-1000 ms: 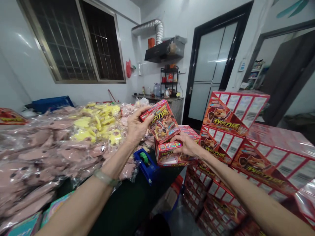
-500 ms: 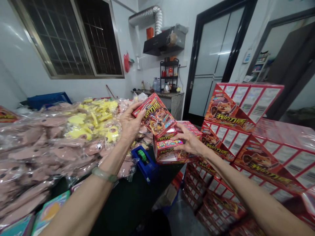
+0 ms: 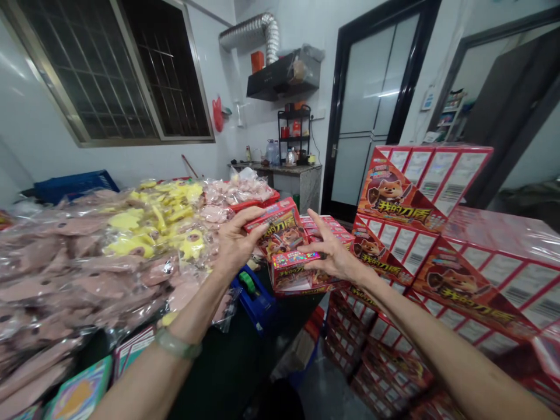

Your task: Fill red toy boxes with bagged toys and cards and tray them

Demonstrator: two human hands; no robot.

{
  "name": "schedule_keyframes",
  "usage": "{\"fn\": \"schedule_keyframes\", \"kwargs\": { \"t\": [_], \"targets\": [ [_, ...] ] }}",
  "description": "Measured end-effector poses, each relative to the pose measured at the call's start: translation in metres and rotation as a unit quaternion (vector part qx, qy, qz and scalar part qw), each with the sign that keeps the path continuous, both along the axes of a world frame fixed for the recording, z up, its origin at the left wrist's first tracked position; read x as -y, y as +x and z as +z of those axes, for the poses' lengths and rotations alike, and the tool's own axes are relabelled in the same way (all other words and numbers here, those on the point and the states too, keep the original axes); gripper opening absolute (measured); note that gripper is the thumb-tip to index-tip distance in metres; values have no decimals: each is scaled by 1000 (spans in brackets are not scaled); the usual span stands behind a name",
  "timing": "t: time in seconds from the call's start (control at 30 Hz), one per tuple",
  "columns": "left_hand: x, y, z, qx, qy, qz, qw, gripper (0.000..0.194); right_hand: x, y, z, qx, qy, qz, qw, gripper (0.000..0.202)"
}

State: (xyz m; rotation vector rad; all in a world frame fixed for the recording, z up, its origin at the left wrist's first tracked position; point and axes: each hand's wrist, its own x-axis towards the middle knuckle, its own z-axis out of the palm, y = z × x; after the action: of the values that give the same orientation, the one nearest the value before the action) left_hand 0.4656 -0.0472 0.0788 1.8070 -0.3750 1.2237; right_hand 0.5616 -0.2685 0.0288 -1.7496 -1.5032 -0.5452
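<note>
My left hand [image 3: 238, 239] grips a small red cardboard box [image 3: 282, 230] with a cartoon animal and yellow lettering on its front. This box is tilted over the left part of a red display carton [image 3: 321, 286], which holds more small boxes and stands at the table's edge. My right hand [image 3: 335, 254] is at the carton's front, fingers spread, with one finger raised and the others by the shiny printed strip. Whether those fingertips press on the carton is hard to tell. A blue tape dispenser [image 3: 256, 297] with green tape sits just left of the carton.
Bagged pink pieces [image 3: 96, 280] and bagged yellow pieces [image 3: 161, 219] are heaped on the table's left. Wrapped display cartons [image 3: 394, 198] are stacked high at the right. Colourful flat packs [image 3: 81, 388] lie near the left front. A blue crate [image 3: 74, 185] stands behind the heap.
My left hand has lowered the small red box and turned it more upright, against the display carton. My right hand has lifted a finger. The view has shifted slightly.
</note>
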Motion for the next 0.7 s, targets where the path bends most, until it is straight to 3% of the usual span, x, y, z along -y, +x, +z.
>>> {"fn": "schedule_keyframes", "kwargs": {
  "t": [0.13,0.3,0.37,0.47,0.53,0.63,0.7],
  "targets": [
    [-1,11,-13,-6,38,3,999,21,0,-4,4,-4,-15,-33,999,37],
    [-2,13,-23,-41,150,-7,988,21,-1,-6,12,-10,-9,-52,999,98],
    [7,13,-27,-67,209,-23,975,20,-1,-5,12,6,-53,-56,997,98],
    [23,13,-31,-93,260,-25,961,25,-3,-2,10,43,-90,-79,992,70],
    [31,10,-32,-113,318,18,941,33,-3,-3,9,48,-93,-101,989,64],
    [39,5,-32,-137,444,145,874,45,4,-8,15,60,-109,-150,981,78],
    [42,3,-31,-142,488,206,836,46,15,-13,22,86,-111,-205,969,88]
  ]
}}
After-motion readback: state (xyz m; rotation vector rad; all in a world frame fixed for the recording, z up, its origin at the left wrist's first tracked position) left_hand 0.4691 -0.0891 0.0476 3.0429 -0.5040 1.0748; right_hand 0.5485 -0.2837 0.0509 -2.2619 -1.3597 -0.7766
